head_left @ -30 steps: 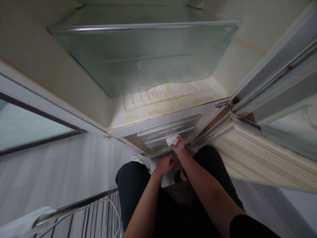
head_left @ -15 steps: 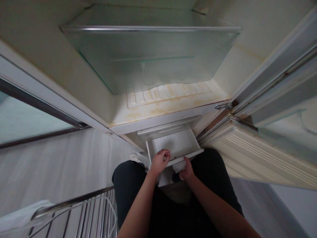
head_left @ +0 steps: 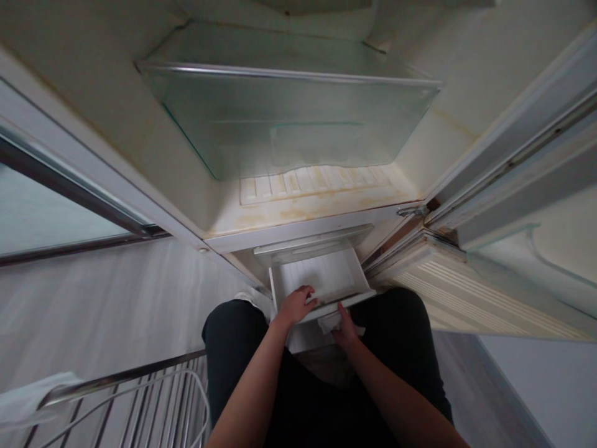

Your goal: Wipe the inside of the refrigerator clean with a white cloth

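Note:
A white freezer drawer (head_left: 321, 270) is pulled out low in front of me, between my knees. My left hand (head_left: 296, 305) is at the left part of its front edge, fingers apart and reaching over the inner side. In my right hand (head_left: 344, 328) is a white cloth (head_left: 330, 322), bunched beneath the drawer's front; it could be a paper wipe. The fingertips of that hand meet the front panel from outside. Part of the right palm is hidden by the cloth.
Above the drawer is a fridge compartment with a glass shelf (head_left: 289, 112) and a stained floor (head_left: 303, 211). The fridge door (head_left: 494, 292) stands open at the right. A metal rack (head_left: 153, 404) with a white cable is at lower left, beside the grey floor (head_left: 116, 298).
My left hand's fingers have spread from a closer, curled pose. The white cloth in my right hand shows more, below the drawer front. The view has shifted slightly.

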The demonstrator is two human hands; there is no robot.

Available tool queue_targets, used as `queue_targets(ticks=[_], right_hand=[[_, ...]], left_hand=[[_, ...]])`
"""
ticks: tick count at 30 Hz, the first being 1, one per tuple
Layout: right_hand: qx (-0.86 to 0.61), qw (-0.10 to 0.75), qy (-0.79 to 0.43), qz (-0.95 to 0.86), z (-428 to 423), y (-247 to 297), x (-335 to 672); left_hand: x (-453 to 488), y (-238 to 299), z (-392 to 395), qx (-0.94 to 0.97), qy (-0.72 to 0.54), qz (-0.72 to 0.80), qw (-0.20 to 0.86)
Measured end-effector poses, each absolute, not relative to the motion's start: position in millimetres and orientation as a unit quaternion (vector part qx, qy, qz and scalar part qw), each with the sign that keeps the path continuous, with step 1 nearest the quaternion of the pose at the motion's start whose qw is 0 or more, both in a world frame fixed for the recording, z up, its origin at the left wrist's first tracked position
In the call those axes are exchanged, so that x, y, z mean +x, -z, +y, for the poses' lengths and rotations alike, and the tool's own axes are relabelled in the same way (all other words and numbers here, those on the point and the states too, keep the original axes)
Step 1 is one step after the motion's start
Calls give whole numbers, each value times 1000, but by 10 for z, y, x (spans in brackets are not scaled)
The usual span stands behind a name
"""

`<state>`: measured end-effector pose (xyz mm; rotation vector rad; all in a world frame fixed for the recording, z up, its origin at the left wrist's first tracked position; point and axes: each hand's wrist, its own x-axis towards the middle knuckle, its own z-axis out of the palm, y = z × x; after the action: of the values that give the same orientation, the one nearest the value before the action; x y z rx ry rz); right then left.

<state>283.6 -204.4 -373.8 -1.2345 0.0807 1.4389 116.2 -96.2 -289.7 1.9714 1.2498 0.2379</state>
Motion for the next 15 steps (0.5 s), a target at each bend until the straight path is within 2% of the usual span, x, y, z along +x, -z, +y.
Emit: queue_targets(ticks=[8, 15], right_hand=[[-514, 568, -636, 97, -2191, 3633, 2783], [-557, 560, -609, 78, -2257, 3618, 2885]], left_hand=[[1234, 2885, -924, 781, -67, 520, 338], [1035, 2885, -889, 717, -100, 664, 188]])
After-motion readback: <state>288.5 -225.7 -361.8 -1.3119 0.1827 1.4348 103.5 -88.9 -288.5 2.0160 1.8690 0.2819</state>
